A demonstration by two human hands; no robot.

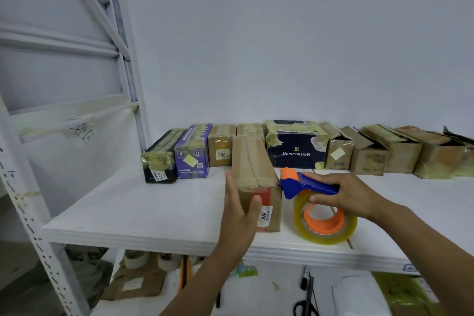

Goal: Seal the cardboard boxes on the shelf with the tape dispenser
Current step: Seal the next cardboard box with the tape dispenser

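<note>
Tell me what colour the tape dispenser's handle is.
The tape dispenser handle is blue, with an orange front piece; the head view shows it.

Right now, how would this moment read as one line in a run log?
left hand: flat against front box | right hand: grips tape dispenser, right of box

My left hand (239,213) covers part of the near cardboard box (252,164) and its label (266,215), my right hand (351,194) hides the handle of the tape dispenser (295,183), the far-right box (465,159) and the scissors (306,308) below are cut off at the edges, and I cannot read the back row's small labels (222,154).
</note>
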